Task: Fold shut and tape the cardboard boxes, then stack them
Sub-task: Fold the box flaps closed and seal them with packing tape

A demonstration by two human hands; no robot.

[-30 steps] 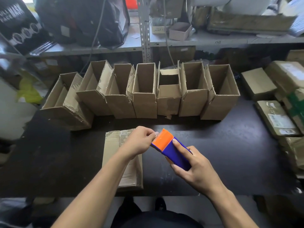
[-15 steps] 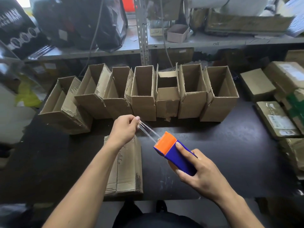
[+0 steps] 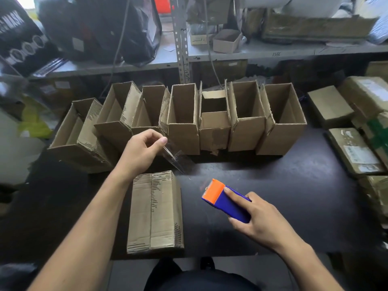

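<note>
A closed cardboard box lies flat on the black table in front of me, flaps folded shut with a seam down its middle. My left hand hovers just beyond the box's far end, pinching one end of a strip of clear tape that hangs down to the right. My right hand grips a blue and orange tape dispenser to the right of the box, above the table. The strip looks separated from the dispenser. A row of several open boxes stands behind.
Taped and sealed parcels are piled at the table's right side. A metal shelf with bags, a small open carton and clutter runs behind the row. The leftmost open box leans to the left.
My left hand pulled the tape out from the dispenser and moved up and away. My right hand drew the dispenser down to the right, and the strip now hangs from my left fingers.
</note>
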